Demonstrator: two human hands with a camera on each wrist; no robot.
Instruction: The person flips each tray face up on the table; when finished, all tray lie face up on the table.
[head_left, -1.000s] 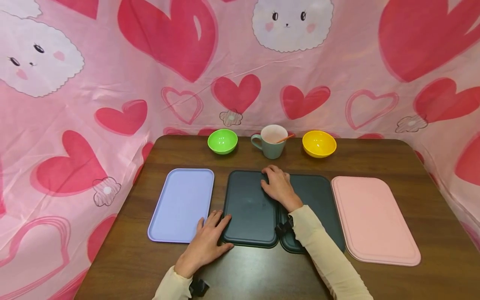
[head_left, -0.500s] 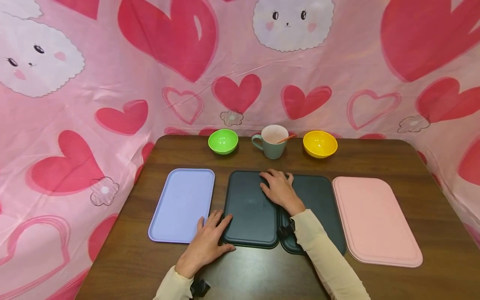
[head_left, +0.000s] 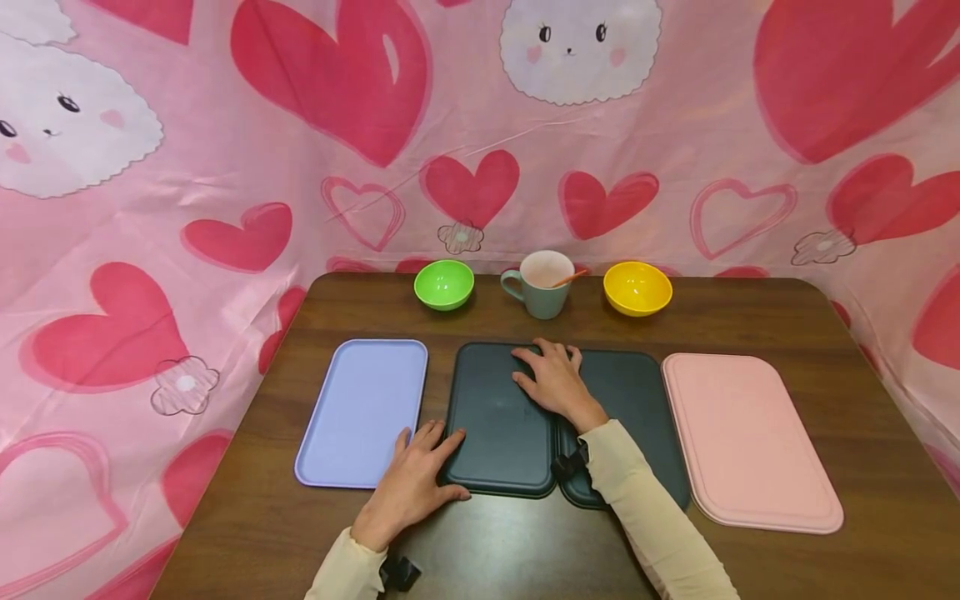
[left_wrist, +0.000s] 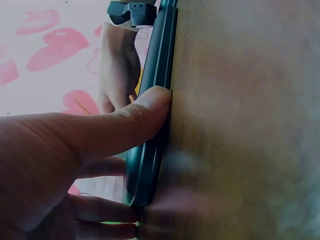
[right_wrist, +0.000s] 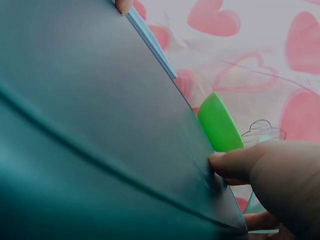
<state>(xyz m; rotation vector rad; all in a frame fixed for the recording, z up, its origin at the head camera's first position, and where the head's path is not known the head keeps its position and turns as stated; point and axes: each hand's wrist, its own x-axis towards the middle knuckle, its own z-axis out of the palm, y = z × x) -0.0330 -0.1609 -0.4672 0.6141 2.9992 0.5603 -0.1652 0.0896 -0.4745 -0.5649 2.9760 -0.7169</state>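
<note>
Two dark green rectangular trays lie side by side at mid-table, the left tray (head_left: 498, 425) against the right tray (head_left: 630, 417). At the left tray's near left corner my left hand (head_left: 412, 483) rests with fingers spread along the side. In the left wrist view its thumb (left_wrist: 135, 117) touches the tray's near edge. My right hand (head_left: 555, 379) lies over the far right corner of that same tray, fingers apart. The right wrist view shows its thumb (right_wrist: 230, 162) on the tray's surface; the other fingertips are partly hidden beyond the edge.
A light blue tray (head_left: 363, 408) lies to the left and a pink tray or board (head_left: 750, 442) to the right. Along the back stand a green bowl (head_left: 444, 286), a grey-green mug (head_left: 543, 287) with an orange stick in it, and a yellow bowl (head_left: 637, 289).
The fingers of my right hand have spread and shifted slightly left over the tray's far corner. My left hand and the trays stay where they were.
</note>
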